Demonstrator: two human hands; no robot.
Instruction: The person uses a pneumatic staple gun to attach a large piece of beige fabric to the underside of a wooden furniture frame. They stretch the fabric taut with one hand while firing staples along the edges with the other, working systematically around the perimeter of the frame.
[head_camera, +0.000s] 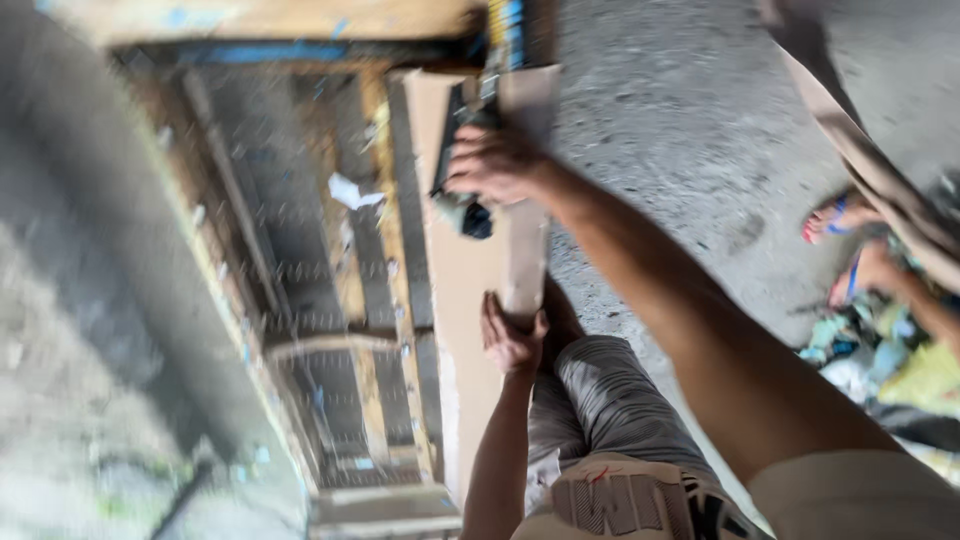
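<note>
Pressing tool (462, 160) under right hand (492, 163) atop board (465, 270)

A wooden frame (330, 300) lies on the concrete floor (680, 130), scraps of white paper (352, 192) caught on its slats. Well right of the frame, another person's sandalled foot (830, 218) stands beside a heap of coloured scraps (890, 365).

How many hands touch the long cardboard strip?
2: the right hand presses a dark tool on the pale cardboard strip; the left hand steadies its near edge.
</note>
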